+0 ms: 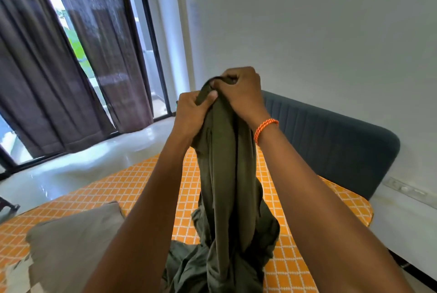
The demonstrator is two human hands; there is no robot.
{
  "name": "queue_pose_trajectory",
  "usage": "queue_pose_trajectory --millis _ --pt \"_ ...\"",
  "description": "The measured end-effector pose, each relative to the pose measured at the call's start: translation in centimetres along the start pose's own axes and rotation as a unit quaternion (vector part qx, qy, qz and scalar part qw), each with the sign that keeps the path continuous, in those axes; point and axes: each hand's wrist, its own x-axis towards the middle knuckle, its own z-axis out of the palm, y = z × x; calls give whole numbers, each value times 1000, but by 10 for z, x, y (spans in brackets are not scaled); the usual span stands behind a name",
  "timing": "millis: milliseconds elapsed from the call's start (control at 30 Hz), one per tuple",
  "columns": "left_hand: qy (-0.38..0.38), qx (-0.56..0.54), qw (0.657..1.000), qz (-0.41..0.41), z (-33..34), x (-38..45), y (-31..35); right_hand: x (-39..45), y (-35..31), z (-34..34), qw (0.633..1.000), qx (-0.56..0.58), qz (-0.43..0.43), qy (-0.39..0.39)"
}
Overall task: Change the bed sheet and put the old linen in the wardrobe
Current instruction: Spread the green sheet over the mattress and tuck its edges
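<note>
From the head view, we hold the olive sheet (224, 174) up over the bed, left hand (191, 113) and right hand (241, 91) both pinched tight on its top edge, touching each other. We judge it best to walk the fingers apart along the hem to find corners. The cloth hangs soft and limp, bunching on the orange grid-patterned mattress (132, 186) beside a grey pillow (75, 240).
</note>
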Motion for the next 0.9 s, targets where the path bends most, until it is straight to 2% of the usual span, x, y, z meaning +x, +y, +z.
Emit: queue_pose_trajectory --millis 133,300,400,500,567,633,667,733,800,867,900 --pt "57 62 996 23 7 -2 -12 -39 33 -3 998 40 53 -24" --pt "144 88 985 31 7 -1 -22 -131 100 -3 977 113 176 -34" --pt "188 96 977 37 2 1 -25 -196 155 2 965 58 254 -18" --pt "296 110 949 0 -9 4 -21 -251 192 0 948 -12 317 -15" --pt "382 127 914 -56 -16 5 -14 -255 194 -7 932 -50 359 -1" --pt "400 153 899 -89 -20 5 -13 -220 178 -16 920 -112 375 19" --pt "375 169 907 -93 -21 6 -17 -192 163 -22 926 -134 352 34" --pt "265 162 947 -79 -22 11 -24 -125 120 -36 959 -130 247 56" --pt "122 64 989 -54 -20 13 -23 -64 70 -49 985 -110 113 65" --pt "-3 -61 997 -41 -11 6 -11 -23 30 -57 995 -71 22 66" --pt "-53 -82 995 -31 -4 0 -5 -11 18 -58 997 -52 1 57"
